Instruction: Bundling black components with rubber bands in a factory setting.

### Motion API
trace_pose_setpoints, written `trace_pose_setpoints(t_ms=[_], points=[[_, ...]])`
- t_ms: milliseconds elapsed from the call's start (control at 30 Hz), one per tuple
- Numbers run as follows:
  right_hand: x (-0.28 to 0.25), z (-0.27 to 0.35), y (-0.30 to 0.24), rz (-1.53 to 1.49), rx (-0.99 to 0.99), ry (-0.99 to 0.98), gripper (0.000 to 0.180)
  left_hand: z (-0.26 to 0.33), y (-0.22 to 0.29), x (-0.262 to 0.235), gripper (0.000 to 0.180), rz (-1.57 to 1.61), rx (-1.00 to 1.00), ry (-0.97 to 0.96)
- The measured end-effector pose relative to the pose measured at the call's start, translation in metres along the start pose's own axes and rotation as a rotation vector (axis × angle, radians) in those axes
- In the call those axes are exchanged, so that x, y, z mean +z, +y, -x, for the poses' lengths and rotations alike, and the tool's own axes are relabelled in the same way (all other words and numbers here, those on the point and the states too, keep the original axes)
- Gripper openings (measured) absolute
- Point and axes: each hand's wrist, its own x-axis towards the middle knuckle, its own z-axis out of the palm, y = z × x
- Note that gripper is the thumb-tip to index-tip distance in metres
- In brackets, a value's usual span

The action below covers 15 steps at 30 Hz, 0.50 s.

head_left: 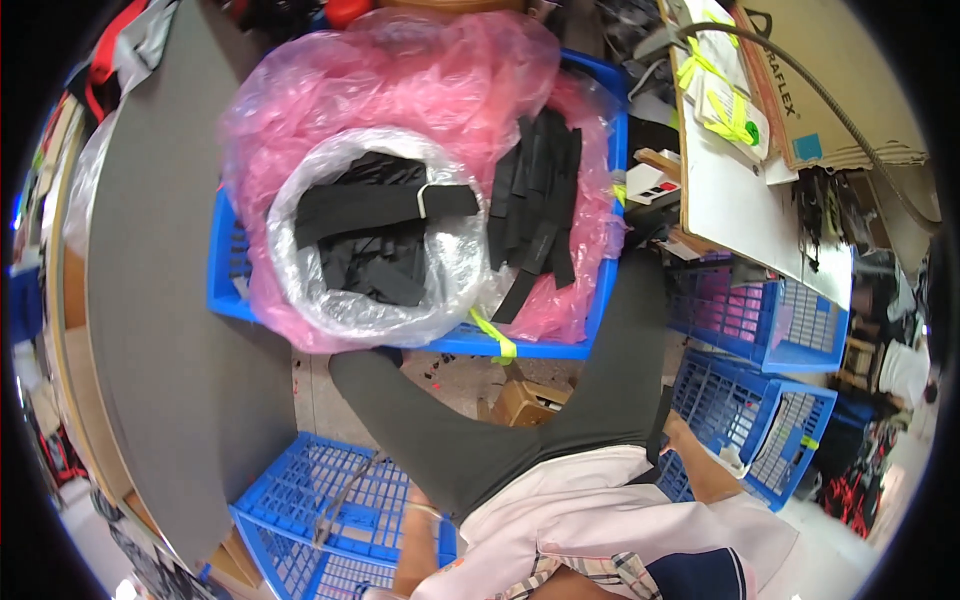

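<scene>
While the L hand sits low beside the left thigh, mostly hidden, its grip can't be told. The R hand is down by the right hip, next to a dark strip on the trouser leg; can't tell whether it's grasping it. The black fabric strips lie farther off, in a blue plastic crate beyond the knees: some on pink plastic sheeting at right, others in a clear plastic bag at left. Bag mouth is spread wide, prob. for easy access to the pcs. A white band circles a flat bundle across the top, prob. to hold it together. The sheeting lines the crate, prob. b/c its walls are slotted. Other crates stand near left & near right.
</scene>
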Motion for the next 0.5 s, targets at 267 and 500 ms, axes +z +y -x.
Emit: trace_pose_setpoints(t_ms=[267,500], points=[[-0.042,0.012,-0.098,-0.510,0.117,-0.136,0.044,0.081,0.066,0.055,0.033,-0.352,0.105,0.262],[-0.133,0.004,-0.151,-1.003,0.571,0.070,0.039,0.050,0.119,0.189,0.032,-0.627,0.407,-0.028]])
